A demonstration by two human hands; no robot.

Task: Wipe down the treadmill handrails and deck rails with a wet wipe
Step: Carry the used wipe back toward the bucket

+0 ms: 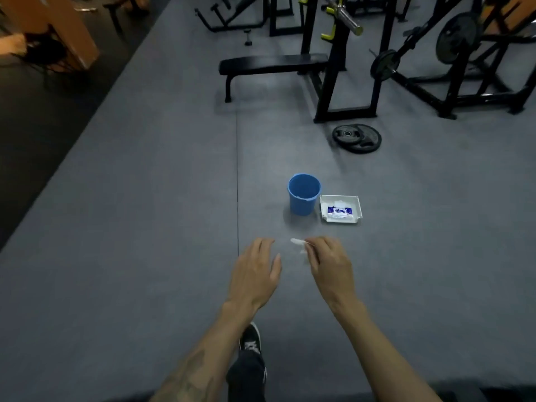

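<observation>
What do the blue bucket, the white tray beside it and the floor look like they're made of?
The bucket looks like moulded plastic: even blue colour, thin rim, dull sheen. The tray also seems plastic, white with a thin raised lip. The floor looks like matte grey rubber matting, with a straight seam between sheets, though vinyl is possible.

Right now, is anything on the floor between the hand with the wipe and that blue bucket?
Nothing visible. The right hand pinches a white wet wipe, and only bare grey floor mat lies between it and the blue bucket. No treadmill is in view.
</observation>
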